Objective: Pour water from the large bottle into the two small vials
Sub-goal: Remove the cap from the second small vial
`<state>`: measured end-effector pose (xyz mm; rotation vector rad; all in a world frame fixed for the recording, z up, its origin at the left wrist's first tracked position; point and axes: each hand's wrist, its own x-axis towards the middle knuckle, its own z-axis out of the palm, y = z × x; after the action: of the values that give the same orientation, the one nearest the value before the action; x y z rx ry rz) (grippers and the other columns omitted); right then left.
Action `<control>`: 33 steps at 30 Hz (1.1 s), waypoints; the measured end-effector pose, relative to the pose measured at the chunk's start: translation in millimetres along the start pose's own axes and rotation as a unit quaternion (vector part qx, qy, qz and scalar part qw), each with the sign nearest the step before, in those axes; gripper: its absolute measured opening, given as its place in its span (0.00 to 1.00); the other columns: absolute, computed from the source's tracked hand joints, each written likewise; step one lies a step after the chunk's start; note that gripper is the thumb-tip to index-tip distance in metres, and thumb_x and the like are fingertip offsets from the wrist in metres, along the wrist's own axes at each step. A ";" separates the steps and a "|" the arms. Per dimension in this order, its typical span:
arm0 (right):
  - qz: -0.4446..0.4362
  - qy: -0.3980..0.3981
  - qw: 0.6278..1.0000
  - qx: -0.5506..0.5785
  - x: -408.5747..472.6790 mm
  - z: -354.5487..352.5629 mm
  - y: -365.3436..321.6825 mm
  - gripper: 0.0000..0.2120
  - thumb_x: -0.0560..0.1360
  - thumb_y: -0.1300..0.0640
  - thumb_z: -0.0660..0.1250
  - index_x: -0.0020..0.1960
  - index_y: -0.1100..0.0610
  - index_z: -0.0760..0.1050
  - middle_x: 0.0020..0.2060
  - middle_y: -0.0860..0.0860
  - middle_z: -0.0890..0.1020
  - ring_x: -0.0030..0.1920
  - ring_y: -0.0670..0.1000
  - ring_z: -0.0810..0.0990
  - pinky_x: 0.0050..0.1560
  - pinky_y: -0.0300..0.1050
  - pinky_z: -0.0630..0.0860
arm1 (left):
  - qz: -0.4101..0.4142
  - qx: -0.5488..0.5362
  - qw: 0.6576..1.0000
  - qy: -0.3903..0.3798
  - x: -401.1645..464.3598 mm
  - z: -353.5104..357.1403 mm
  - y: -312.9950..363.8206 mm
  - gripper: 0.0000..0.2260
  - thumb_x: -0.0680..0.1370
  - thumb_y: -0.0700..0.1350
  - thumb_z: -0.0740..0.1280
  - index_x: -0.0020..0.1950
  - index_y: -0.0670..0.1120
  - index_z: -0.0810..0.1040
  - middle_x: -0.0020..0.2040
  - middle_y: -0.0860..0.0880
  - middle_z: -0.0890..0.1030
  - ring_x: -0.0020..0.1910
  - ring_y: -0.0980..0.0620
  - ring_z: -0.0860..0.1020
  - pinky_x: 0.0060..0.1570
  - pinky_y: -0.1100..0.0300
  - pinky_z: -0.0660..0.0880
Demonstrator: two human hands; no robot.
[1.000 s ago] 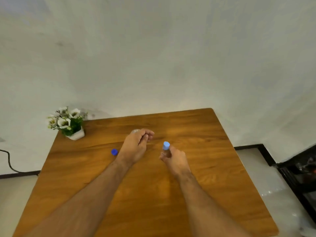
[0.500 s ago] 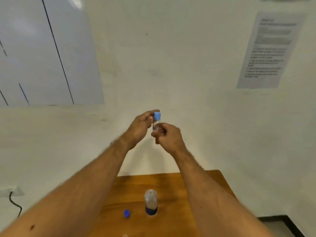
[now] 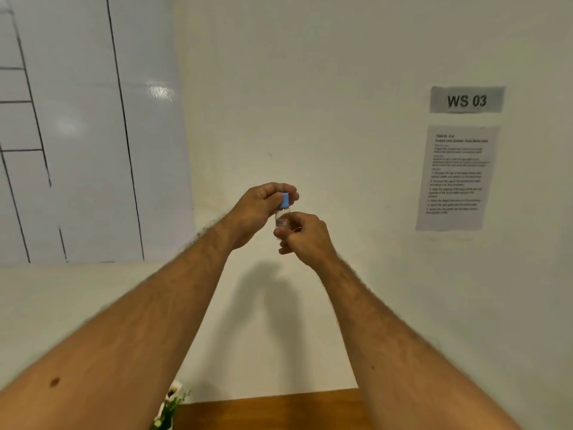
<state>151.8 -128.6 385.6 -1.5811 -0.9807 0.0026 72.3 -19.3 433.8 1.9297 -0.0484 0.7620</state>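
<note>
A small clear vial [image 3: 282, 217] with a light blue cap [image 3: 284, 200] is held upright in front of the wall, well above the table. My right hand [image 3: 302, 234] grips the vial's glass body from below. My left hand [image 3: 262, 209] curls its fingers and thumb round the blue cap. The large bottle and the other vial are out of view.
The far edge of the wooden table [image 3: 279, 411] shows at the bottom. A small plant with white flowers [image 3: 169, 409] stands at its back left corner. A "WS 03" sign [image 3: 466, 100] and an instruction sheet [image 3: 455, 178] hang on the wall at right.
The view has tilted further up, so the bottle and loose cap on the table have left the frame. My left hand has closed its fingers over the vial's cap.
</note>
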 end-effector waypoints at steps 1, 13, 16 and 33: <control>-0.003 0.003 1.000 0.007 2.7 -0.7 -5.7 0.11 0.75 0.62 0.70 0.57 0.59 0.80 0.46 0.52 0.82 0.36 0.52 0.82 0.39 0.46 0.84 | 0.007 -0.002 1.000 0.002 1.7 -2.4 5.5 0.12 0.84 0.39 0.55 0.60 0.46 0.77 0.60 0.48 0.82 0.63 0.52 0.79 0.65 0.57 0.74; -0.012 0.032 0.995 0.099 8.8 1.6 -42.3 0.06 0.74 0.65 0.71 0.50 0.60 0.82 0.37 0.53 0.82 0.30 0.51 0.79 0.36 0.47 0.84 | 0.006 -0.029 0.998 0.054 11.5 -13.9 47.7 0.13 0.80 0.45 0.66 0.65 0.51 0.75 0.56 0.50 0.79 0.58 0.53 0.78 0.62 0.56 0.74; -0.014 0.037 0.995 0.090 8.9 0.9 -45.0 0.07 0.74 0.64 0.71 0.52 0.61 0.82 0.38 0.53 0.82 0.29 0.50 0.80 0.40 0.51 0.85 | 0.019 -0.026 0.999 0.035 7.7 -13.7 52.7 0.15 0.81 0.36 0.60 0.63 0.47 0.79 0.61 0.48 0.80 0.62 0.50 0.79 0.60 0.58 0.76; 0.006 0.045 0.995 0.092 1.3 -2.8 -39.1 0.08 0.73 0.64 0.72 0.52 0.62 0.82 0.38 0.51 0.81 0.29 0.50 0.79 0.39 0.50 0.85 | -0.028 0.068 0.995 0.064 6.8 -4.2 59.6 0.08 0.78 0.46 0.69 0.56 0.48 0.83 0.51 0.49 0.83 0.49 0.52 0.79 0.47 0.59 0.75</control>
<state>131.6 -133.0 418.9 -1.4056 -0.8757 0.0295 54.6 -42.6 486.3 1.9959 0.1396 0.8688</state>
